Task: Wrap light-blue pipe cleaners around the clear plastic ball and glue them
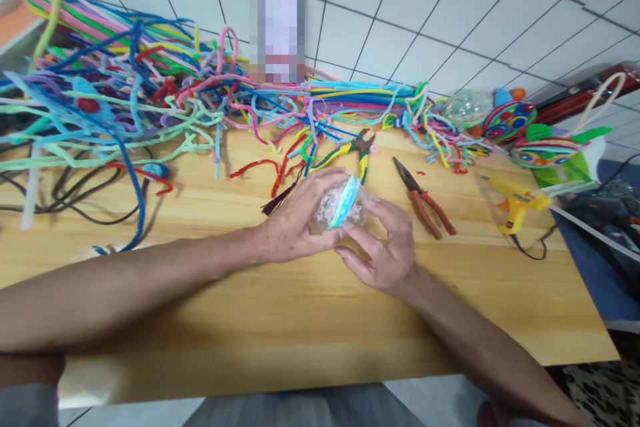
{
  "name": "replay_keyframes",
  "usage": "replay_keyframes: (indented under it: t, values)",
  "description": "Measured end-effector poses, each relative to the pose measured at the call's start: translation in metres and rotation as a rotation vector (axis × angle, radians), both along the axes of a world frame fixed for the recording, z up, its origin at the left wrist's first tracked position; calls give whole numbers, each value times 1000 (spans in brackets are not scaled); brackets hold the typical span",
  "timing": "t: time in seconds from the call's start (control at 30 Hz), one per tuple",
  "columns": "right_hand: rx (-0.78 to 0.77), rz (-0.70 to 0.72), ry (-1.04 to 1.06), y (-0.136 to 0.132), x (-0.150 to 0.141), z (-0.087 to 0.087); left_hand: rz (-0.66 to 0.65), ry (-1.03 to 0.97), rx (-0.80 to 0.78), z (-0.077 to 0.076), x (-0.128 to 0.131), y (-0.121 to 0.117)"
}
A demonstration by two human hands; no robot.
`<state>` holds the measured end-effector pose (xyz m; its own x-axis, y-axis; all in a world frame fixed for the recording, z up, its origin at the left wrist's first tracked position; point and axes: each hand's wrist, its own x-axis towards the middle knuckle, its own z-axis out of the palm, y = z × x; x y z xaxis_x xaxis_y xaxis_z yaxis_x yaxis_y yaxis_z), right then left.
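Observation:
A clear, see-through ball (327,208) with a light blue and green band (346,201) around it is held above the wooden table. My left hand (290,220) wraps its fingers and thumb around the ball's left side. At its right and lower edge, the fingertips of my right hand (385,248) press on the ball close to the band. Just behind the ball lie yellow-and-green handled cutting pliers (364,147), partly hidden by the ball and my left hand. A dark purple tassel (280,199) rests left of them.
Red-handled long-nose pliers (425,200) and a yellow glue gun (515,203) lie to the right. Tangled coloured pipe cleaners (100,107) line the table's back. Striped decorated balls (543,152) stand at the far right. A blurred-out upright object (280,27) stands against the tiled wall.

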<state>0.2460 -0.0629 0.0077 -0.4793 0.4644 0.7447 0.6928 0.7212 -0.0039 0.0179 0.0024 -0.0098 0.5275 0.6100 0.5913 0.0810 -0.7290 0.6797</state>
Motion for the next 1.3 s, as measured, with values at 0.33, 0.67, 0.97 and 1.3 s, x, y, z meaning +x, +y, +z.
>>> replay_keyframes:
  t: [0.33, 0.67, 0.97, 1.3]
  values:
    - [-87, 4, 12, -1, 5, -6, -11, 11, -27, 0, -1, 1]
    - [-44, 39, 10, 0, 3, -3, 5, 14, -13, 0, -1, 1]
    - [-34, 68, 0, 1, 4, -2, 0, 11, 12, 1, -1, 2]
    - [-245, 68, 147, -3, 0, 3, -14, 14, -4, 2, -1, 4]
